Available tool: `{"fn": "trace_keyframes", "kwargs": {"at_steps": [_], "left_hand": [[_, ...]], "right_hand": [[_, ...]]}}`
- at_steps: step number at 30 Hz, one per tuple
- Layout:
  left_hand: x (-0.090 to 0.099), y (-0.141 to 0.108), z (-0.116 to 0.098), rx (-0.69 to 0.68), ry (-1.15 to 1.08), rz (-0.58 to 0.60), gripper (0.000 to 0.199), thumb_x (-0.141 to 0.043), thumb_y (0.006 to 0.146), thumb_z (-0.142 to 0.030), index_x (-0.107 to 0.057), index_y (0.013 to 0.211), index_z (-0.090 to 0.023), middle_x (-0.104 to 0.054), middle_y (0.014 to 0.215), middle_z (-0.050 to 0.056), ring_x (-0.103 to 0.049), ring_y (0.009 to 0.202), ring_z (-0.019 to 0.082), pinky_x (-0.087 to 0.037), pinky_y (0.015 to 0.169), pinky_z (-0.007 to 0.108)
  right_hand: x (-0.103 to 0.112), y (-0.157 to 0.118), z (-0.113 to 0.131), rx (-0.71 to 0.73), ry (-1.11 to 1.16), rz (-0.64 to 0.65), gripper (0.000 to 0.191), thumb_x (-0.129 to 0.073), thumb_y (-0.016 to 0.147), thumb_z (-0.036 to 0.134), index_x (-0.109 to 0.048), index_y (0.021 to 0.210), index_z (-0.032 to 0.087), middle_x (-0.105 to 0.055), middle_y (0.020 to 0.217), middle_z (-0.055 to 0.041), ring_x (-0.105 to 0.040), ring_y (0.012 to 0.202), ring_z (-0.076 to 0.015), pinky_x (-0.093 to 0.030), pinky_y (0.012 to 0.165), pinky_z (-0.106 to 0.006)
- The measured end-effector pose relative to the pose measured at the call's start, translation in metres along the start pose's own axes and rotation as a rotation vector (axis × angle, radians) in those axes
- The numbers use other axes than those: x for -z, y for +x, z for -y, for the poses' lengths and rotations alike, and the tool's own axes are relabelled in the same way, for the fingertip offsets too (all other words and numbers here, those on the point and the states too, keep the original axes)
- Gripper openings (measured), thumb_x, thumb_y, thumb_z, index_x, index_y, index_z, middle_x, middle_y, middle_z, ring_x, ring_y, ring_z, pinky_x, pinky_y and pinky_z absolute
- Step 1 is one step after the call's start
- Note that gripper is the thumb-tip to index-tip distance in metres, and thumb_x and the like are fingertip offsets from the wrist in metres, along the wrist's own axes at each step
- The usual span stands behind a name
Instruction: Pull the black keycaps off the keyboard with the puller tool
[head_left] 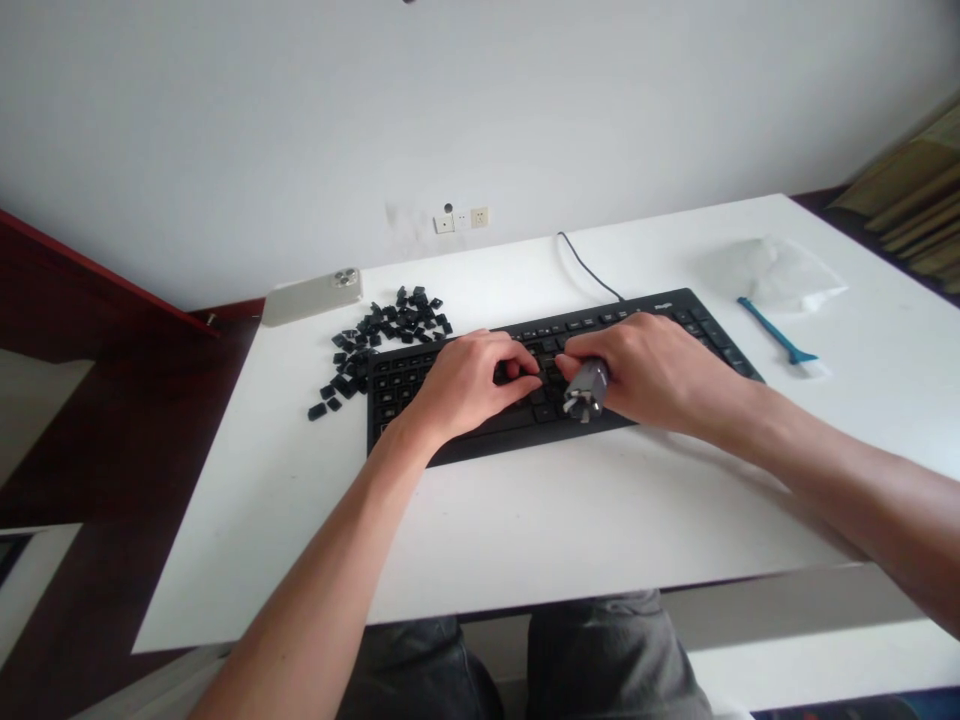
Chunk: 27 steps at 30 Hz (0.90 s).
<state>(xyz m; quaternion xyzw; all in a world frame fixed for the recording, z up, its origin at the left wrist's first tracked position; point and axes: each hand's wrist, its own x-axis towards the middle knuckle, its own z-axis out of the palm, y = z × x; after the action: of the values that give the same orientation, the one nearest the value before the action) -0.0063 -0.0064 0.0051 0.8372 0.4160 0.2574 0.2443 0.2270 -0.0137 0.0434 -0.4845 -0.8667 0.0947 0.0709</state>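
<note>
So the keyboard (544,395) is lying flat across the middle of the white table (300,550), cable (592,272) trailing off the back. Right hand (634,365) has its fingers wrapped round a grey tool (590,383), pronged end aimed back at the wearer; can't see what its other end touches. Left hand (480,375) sits over the keys, fingers curled in, thumb close to the fingertips. Can't tell if they're pinching anything.

My take: brace the board with the left hand, keep fingertips clear of the tool, and work each key gently and straight, since twisting could probably snap something. The loose black keycaps (386,325) are heaped right off the left end, so mind your elbow there. Phone (315,297) is just beyond them; blue brush (772,328) and plastic bag (784,275) sit well right.
</note>
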Motion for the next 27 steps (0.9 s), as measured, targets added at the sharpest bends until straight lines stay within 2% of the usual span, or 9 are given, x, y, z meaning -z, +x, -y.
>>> {"fn": "trace_keyframes", "kwargs": {"at_steps": [5, 10, 14, 17, 20, 22, 27], "left_hand": [[0.001, 0.0, 0.0, 0.01, -0.012, 0.015, 0.002, -0.079, 0.091, -0.023, -0.079, 0.093, -0.023, -0.073, 0.086, -0.001, -0.067, 0.085, 0.018, -0.051, 0.081, 0.033], [0.001, 0.0, 0.001, 0.001, -0.03, 0.007, 0.002, -0.079, 0.091, -0.023, -0.078, 0.093, -0.023, -0.074, 0.088, 0.001, -0.068, 0.085, 0.019, -0.052, 0.08, 0.033], [0.0, -0.001, 0.0, 0.007, -0.023, -0.006, 0.002, -0.078, 0.09, -0.023, -0.076, 0.092, -0.023, -0.073, 0.085, -0.001, -0.067, 0.083, 0.018, -0.05, 0.077, 0.032], [0.001, -0.002, -0.002, 0.019, -0.041, -0.022, 0.01, -0.073, 0.088, -0.018, -0.069, 0.096, -0.022, -0.069, 0.082, -0.002, -0.063, 0.076, 0.015, -0.048, 0.072, 0.031], [0.002, -0.003, -0.005, 0.004, -0.049, -0.009, 0.019, -0.065, 0.084, -0.012, -0.061, 0.099, -0.023, -0.067, 0.082, -0.003, -0.062, 0.076, 0.015, -0.047, 0.072, 0.03], [0.002, -0.003, -0.005, -0.001, 0.005, 0.003, 0.018, -0.063, 0.082, -0.012, -0.058, 0.095, -0.023, -0.067, 0.083, -0.002, -0.061, 0.077, 0.017, -0.046, 0.071, 0.031], [0.001, -0.003, -0.007, -0.022, 0.111, 0.013, 0.017, -0.068, 0.082, -0.022, -0.053, 0.09, -0.023, -0.066, 0.083, 0.0, -0.059, 0.077, 0.02, -0.044, 0.07, 0.034]], "right_hand": [[0.003, 0.004, -0.004, 0.067, 0.017, 0.018, 0.014, -0.056, 0.092, 0.022, -0.068, 0.084, 0.022, -0.064, 0.064, -0.0025, -0.047, 0.052, -0.0157, -0.028, 0.057, -0.032], [0.006, 0.011, -0.009, 0.2, 0.158, 0.047, 0.017, -0.056, 0.088, 0.013, -0.07, 0.083, 0.023, -0.073, 0.076, -0.0027, -0.061, 0.066, -0.017, -0.037, 0.065, -0.031], [0.016, 0.019, -0.005, 0.191, 0.128, 0.124, 0.027, -0.053, 0.078, 0.003, -0.072, 0.083, 0.022, -0.074, 0.079, -0.0011, -0.058, 0.064, -0.0144, -0.035, 0.064, -0.031], [0.022, 0.03, -0.005, 0.245, 0.107, 0.192, 0.028, -0.054, 0.079, 0.002, -0.072, 0.081, 0.023, -0.071, 0.076, -0.0005, -0.055, 0.06, -0.0134, -0.034, 0.06, -0.031], [0.022, 0.04, -0.005, 0.343, 0.033, 0.178, 0.02, -0.06, 0.084, 0.009, -0.069, 0.074, 0.023, -0.066, 0.066, -0.0005, -0.051, 0.053, -0.0132, -0.03, 0.056, -0.031], [0.022, 0.041, -0.002, 0.408, -0.024, 0.161, 0.021, -0.061, 0.087, 0.012, -0.068, 0.071, 0.022, -0.066, 0.065, -0.0017, -0.051, 0.052, -0.0132, -0.028, 0.055, -0.032], [0.021, 0.03, 0.01, 0.475, -0.128, 0.14, 0.025, -0.057, 0.091, 0.003, -0.068, 0.077, 0.021, -0.071, 0.072, -0.0028, -0.054, 0.055, -0.0139, -0.026, 0.056, -0.033]]}}
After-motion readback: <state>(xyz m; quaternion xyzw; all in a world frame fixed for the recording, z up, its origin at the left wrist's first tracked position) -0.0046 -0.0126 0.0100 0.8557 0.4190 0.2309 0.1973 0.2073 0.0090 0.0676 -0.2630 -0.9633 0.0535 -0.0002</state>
